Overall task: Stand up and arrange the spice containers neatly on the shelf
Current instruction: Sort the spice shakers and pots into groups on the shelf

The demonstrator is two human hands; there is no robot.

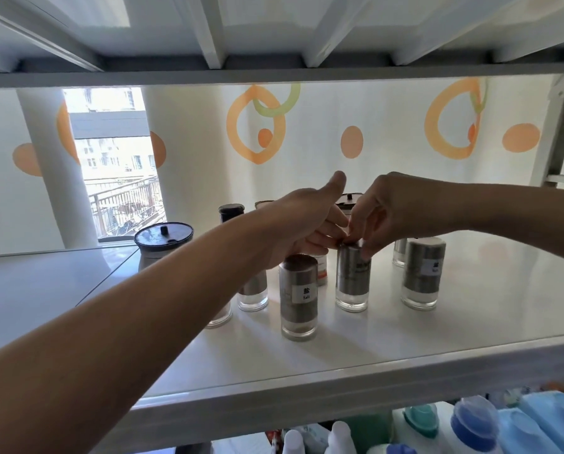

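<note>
On the white shelf [405, 339] before us, the spice containers stand upright in a loose group. Our right hand [392, 211] comes in from the right, and its curled fingers pinch the top of the middle shaker [352, 280], which stands on the shelf directly under this hand. Our left hand [303, 221] reaches from the lower left with the thumb raised. Its fingers meet the same top, but we cannot tell if they hold anything. The salt shaker [298, 296] stands nearer to us, just left of the middle shaker.
</note>
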